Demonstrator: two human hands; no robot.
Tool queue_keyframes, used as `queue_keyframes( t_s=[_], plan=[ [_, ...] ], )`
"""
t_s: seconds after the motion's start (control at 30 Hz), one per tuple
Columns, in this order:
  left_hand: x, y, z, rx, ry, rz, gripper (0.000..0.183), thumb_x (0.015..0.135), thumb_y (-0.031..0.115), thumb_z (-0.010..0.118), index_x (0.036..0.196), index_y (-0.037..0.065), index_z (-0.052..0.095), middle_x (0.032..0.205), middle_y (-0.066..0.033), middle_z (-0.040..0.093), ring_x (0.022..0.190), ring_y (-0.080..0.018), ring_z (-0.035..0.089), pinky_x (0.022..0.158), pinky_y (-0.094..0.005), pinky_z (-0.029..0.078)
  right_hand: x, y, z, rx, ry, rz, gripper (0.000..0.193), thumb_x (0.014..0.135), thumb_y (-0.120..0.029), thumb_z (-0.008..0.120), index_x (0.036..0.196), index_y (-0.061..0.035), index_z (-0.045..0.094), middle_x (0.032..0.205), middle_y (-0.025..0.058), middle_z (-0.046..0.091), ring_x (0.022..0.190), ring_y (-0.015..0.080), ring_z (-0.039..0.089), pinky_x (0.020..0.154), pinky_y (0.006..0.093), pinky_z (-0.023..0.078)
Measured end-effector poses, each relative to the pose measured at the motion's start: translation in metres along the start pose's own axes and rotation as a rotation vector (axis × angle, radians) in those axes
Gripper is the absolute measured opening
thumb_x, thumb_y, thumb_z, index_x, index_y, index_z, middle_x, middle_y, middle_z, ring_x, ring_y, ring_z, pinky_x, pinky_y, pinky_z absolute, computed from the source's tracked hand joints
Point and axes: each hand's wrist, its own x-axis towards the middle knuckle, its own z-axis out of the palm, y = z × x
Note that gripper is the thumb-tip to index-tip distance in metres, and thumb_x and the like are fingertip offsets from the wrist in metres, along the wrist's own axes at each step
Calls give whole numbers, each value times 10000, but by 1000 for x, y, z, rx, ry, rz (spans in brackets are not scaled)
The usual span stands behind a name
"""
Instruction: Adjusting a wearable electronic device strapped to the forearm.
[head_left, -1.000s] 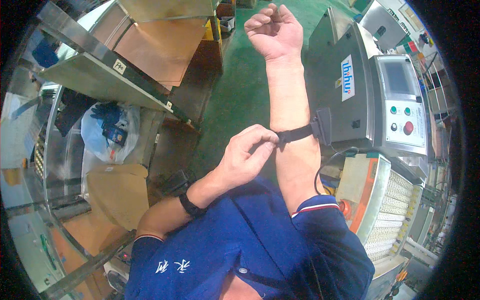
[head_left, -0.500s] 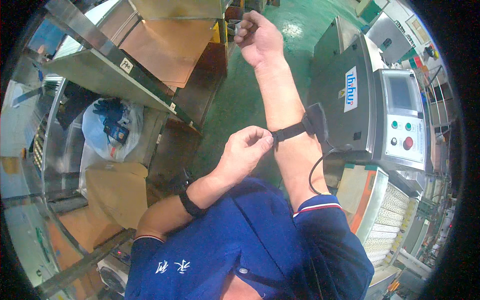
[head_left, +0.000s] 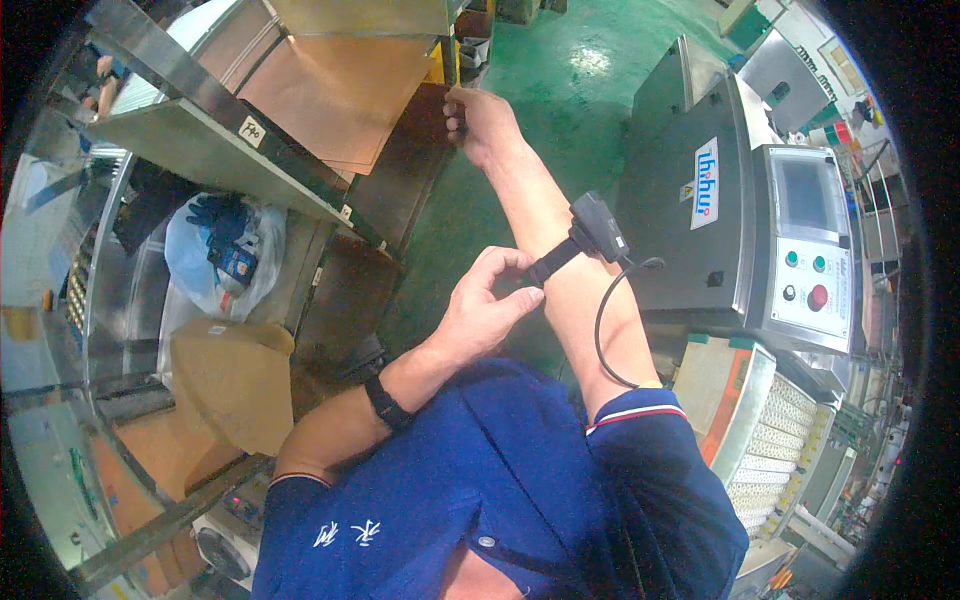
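Note:
A black strap (head_left: 553,262) runs round my bared right forearm, with a small black box (head_left: 600,228) on its outer side. From the box a thin black cable (head_left: 598,335) curves down toward my sleeve. My left hand (head_left: 490,305) comes across from the left and pinches the strap's near end between thumb and forefinger. Another black band (head_left: 388,403) sits round my left wrist. Held out ahead, my right hand (head_left: 488,125) has its fingers curled into a loose fist; nothing shows in it.
Left stands a metal shelf (head_left: 220,160) with brown sheets (head_left: 335,95), a clear plastic bag (head_left: 185,265) holding dark gloves, and a cardboard piece (head_left: 235,385). A grey machine with a control panel (head_left: 810,245) and a roller unit (head_left: 780,440) stand right. Another person's arm (head_left: 106,90) shows far left.
My right forearm has swung left and its hand has dropped nearer. The strap and box have turned on the forearm, bringing the box into fuller view. My left hand keeps its pinch.

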Motion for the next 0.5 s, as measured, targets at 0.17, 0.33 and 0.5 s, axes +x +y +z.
queue_keyframes(
  t_s=[0.17,0.33,0.5],
  plan=[
    [3,1,-6,150,-33,-2,274,866,95,743,1045,61,537,1046,-9,568,958,-94,539,833,-261,470,8,18,-7,-66,8,16,89,905,-116,625,954,-41,622,782,48,595,632,149,522,561,319,411],
    [5,5,-8,305,-28,40,215,862,105,732,952,67,540,1029,8,552,903,-75,510,783,-235,439,12,28,-8,-110,0,36,87,901,-120,628,934,-40,618,768,50,593,617,153,522,547,315,409],
    [6,22,2,180,113,-201,175,886,114,691,966,48,550,927,4,585,846,-74,535,735,-236,454,18,32,-15,-119,21,42,85,897,-117,625,924,-38,611,761,47,591,615,152,523,539,310,405]
  ],
)
